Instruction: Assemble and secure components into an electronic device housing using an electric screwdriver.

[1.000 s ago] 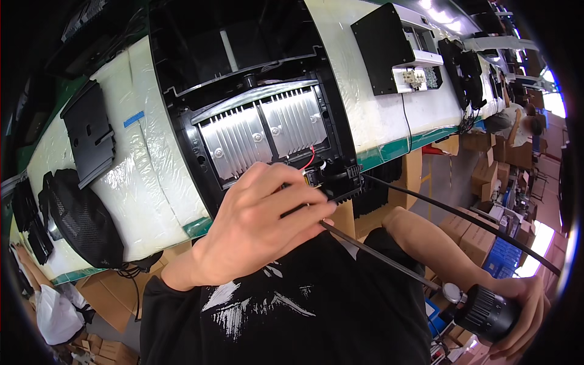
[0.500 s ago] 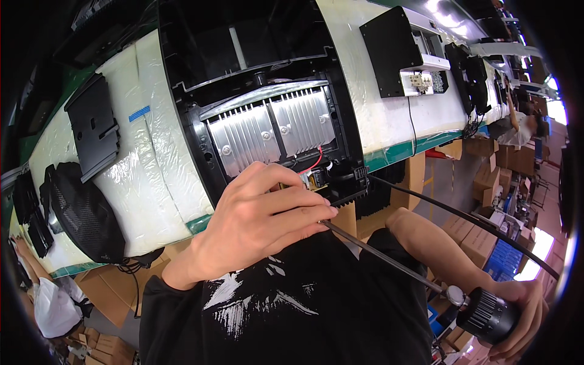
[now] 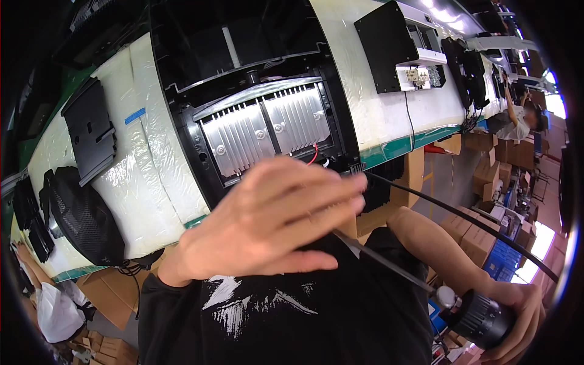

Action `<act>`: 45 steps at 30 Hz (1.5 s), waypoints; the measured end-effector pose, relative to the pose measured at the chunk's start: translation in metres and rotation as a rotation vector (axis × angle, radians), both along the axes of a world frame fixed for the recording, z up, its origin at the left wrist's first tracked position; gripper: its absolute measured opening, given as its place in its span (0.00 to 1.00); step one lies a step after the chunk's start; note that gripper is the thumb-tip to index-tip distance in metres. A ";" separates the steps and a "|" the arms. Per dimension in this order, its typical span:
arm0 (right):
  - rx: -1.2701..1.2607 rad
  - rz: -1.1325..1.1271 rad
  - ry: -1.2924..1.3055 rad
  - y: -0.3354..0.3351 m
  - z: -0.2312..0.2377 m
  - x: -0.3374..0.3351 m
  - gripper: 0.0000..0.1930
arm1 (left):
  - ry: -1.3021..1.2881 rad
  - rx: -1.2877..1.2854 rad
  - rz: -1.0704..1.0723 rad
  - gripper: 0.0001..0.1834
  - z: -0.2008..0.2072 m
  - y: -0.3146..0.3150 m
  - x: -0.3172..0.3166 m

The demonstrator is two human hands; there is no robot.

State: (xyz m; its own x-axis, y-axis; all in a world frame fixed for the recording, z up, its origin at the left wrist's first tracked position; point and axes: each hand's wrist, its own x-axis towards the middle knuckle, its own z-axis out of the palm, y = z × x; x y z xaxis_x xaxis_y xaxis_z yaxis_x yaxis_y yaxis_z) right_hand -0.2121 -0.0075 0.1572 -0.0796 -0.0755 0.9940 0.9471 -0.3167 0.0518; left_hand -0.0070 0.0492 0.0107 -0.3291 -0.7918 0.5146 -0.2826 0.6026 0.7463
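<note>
- Two grips, both bare hands: the left grip (image 3: 267,222) is blurred, its thumb spread apart from the fingers; the right grip (image 3: 526,319), low and to its right, is wrapped around one black driver (image 3: 485,319)
- One metal shaft (image 3: 392,264) runs from the driver to just beside the left grip; its tip is hidden
- Just beyond the left grip, one black housing (image 3: 344,115) lies on the counter (image 3: 161,191); two finned silver blocks (image 3: 240,140) sit in it, two screws showing on each; one red wire (image 3: 314,153) lies near the fingers
- Left of the left grip: one black panel (image 3: 91,131); one strip of blue tape (image 3: 135,115)
</note>
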 end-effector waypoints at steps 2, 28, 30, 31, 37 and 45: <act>0.122 -0.018 0.100 0.005 -0.002 -0.013 0.20 | -0.166 -0.024 0.084 0.24 -0.002 -0.010 0.015; 0.362 -0.341 1.164 -0.013 -0.072 -0.027 0.07 | -0.035 0.083 0.537 0.16 -0.030 -0.005 0.040; 0.418 -0.344 1.178 -0.010 -0.074 -0.028 0.05 | 0.017 0.040 0.543 0.16 -0.031 -0.006 0.040; 0.417 -0.332 1.165 -0.010 -0.075 -0.029 0.03 | -0.021 0.037 0.536 0.15 -0.031 -0.006 0.041; 0.400 -0.239 1.140 -0.016 -0.081 -0.032 0.16 | -0.002 0.060 0.528 0.15 -0.032 -0.006 0.040; 0.322 0.083 1.321 -0.035 -0.079 -0.036 0.38 | 0.005 -0.003 0.512 0.15 -0.036 -0.006 0.041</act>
